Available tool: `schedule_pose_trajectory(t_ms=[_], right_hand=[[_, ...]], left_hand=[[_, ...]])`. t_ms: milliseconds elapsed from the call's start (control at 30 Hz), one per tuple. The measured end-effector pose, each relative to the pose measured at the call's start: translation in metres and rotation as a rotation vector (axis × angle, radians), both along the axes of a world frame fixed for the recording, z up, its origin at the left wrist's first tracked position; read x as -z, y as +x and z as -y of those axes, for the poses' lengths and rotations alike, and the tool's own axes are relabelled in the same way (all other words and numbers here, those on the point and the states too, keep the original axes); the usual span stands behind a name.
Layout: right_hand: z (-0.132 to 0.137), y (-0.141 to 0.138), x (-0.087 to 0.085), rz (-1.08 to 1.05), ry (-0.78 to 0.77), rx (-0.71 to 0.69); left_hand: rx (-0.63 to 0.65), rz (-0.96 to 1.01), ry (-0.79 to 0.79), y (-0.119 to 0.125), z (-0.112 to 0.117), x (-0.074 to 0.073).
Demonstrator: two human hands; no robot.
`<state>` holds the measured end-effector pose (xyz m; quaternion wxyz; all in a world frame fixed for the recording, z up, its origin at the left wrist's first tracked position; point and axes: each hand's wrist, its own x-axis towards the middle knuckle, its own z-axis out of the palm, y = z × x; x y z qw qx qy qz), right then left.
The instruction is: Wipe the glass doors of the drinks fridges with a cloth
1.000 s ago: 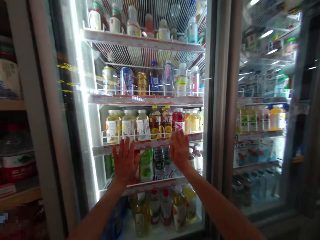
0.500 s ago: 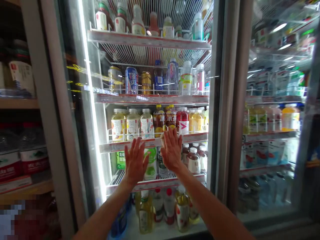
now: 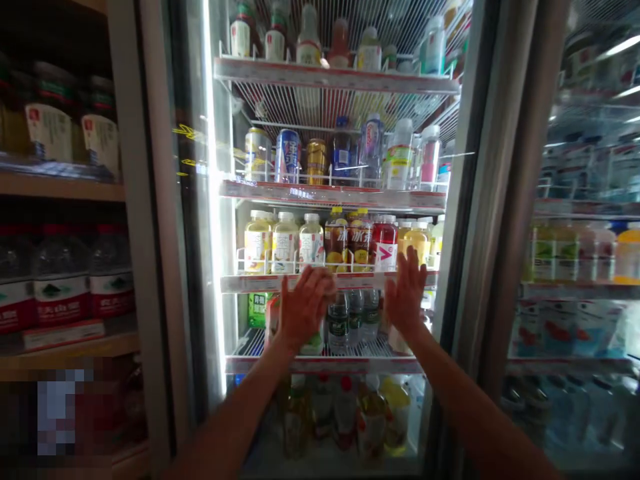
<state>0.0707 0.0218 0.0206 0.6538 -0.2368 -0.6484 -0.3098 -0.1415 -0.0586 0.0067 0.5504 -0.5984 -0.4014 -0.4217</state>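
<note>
Bottles (image 3: pixel 336 240) on a shelf (image 3: pixel 360 281), left hand (image 3: pixel 303 305) in front — fingers extended, right hand (image 3: pixel 407 295) — fingers apart

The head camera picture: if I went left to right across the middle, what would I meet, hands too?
Bottles with red-and-white labels → green-labelled drink → left hand → clear bottles with dark labels → right hand → metal door frame → orange bottle.

A shop, shown by lit drinks fridges, price-strip shelf (image 3: pixel 340 195) edges and stacked bottled water (image 3: pixel 63 287).
</note>
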Motion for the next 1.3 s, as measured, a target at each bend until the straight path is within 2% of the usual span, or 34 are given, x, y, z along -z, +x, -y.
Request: schedule_pose_trajectory(t_ms=[67,100,167,233,333,400,467,533,600,667,700,767,867,933,967,1033,1133,1167,1233,1300], right_hand=[[-0.003,0.002,0.004,0.075,0.007,0.073],[-0.003,0.001,0.006,0.103,0.003,0.100],[0.001,-0.002,0.008,0.130,-0.006,0.135],[0.003,-0.004,0.009,0.128,-0.002,0.145],[0.003,-0.004,0.008,0.130,0.016,0.141],[0.001,-0.003,0.008,0.132,0.016,0.147],[0.000,-0.002,0.008,0.127,0.011,0.149],[0.000,-0.002,0.009,0.117,0.007,0.142],[0.001,-0.004,0.009,0.112,0.002,0.136],[0.002,-0.005,0.009,0.108,-0.010,0.139],[0.003,-0.005,0.009,0.105,-0.014,0.140],[0.004,-0.006,0.009,0.104,-0.015,0.143],[0.004,-0.005,0.009,0.109,-0.011,0.140],[0.003,-0.004,0.009,0.112,-0.008,0.139],[0.002,-0.004,0.009,0.110,-0.006,0.138],[0.002,-0.003,0.010,0.106,-0.004,0.137],[0.003,-0.004,0.010,0.103,-0.009,0.135],[0.003,-0.005,0.010,0.104,-0.011,0.135],[0.003,-0.006,0.010,0.101,-0.017,0.135],[0.003,-0.006,0.012,0.098,-0.020,0.128]], left_hand=[[-0.065,0.145,0.095,-0.040,0.012,0.002],[-0.080,0.233,0.144,-0.052,0.016,0.002],[-0.070,0.346,0.181,-0.053,0.015,0.002],[-0.019,0.312,0.117,-0.024,0.005,0.003],[0.031,0.082,0.007,0.034,-0.013,0.009],[0.041,-0.022,-0.014,0.048,-0.017,0.015],[0.026,-0.042,0.001,0.029,-0.011,0.018],[-0.022,0.026,0.039,-0.012,0.001,0.018],[-0.086,0.224,0.109,-0.054,0.013,0.013],[-0.109,0.456,0.212,-0.078,0.018,0.007],[-0.102,0.531,0.253,-0.079,0.018,0.004],[-0.067,0.543,0.277,-0.062,0.012,-0.001],[-0.025,0.309,0.153,-0.020,0.001,-0.004],[-0.012,0.143,0.041,-0.008,-0.001,-0.004],[-0.012,0.095,0.012,-0.011,0.001,-0.005],[-0.031,0.117,0.028,-0.035,0.008,-0.008],[-0.056,0.446,0.170,-0.085,0.020,-0.019],[-0.052,0.561,0.213,-0.095,0.022,-0.025],[-0.025,0.666,0.265,-0.094,0.020,-0.034],[0.008,0.544,0.233,-0.070,0.012,-0.039]])
